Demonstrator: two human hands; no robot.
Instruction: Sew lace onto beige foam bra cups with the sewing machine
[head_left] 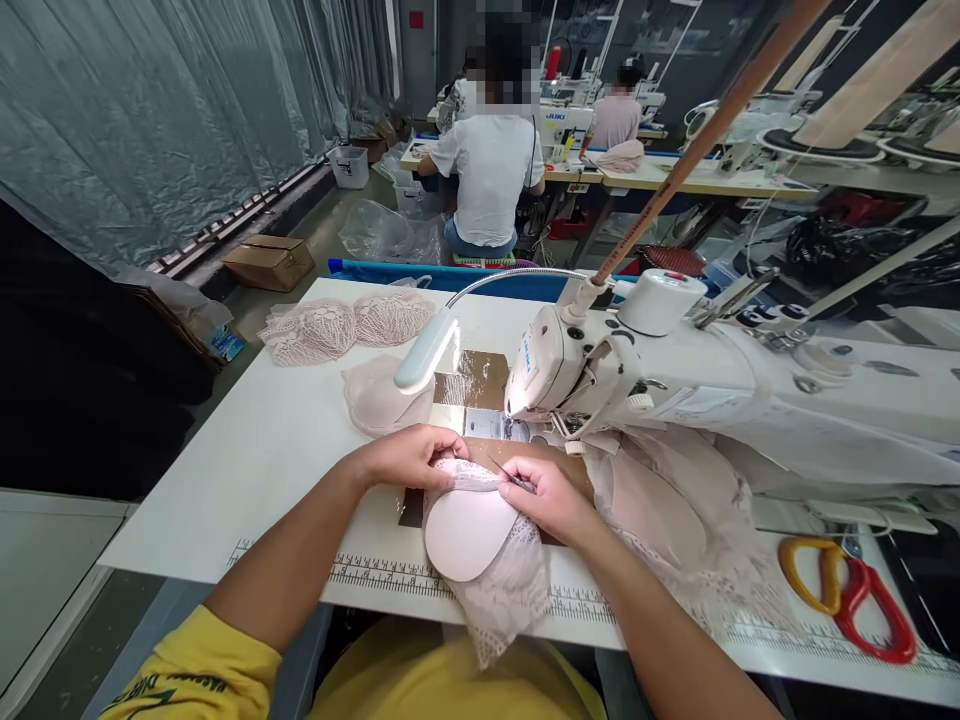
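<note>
2 hands (412, 458) hold lace (517, 595) near the sewing machine (559, 365).

I can see a seated person in a white T-shirt (489, 178), clear plastic bags (379, 232) just to their left, a cardboard box (268, 264) and silvery curtain (187, 110) farther left.

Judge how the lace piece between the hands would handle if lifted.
The lace piece would probably flop: its lower end droops past the white table's edge. The pale cup on it may hold its shape better, judging by its smooth, rounded outline. Thin openwork suggests little weight.
</note>
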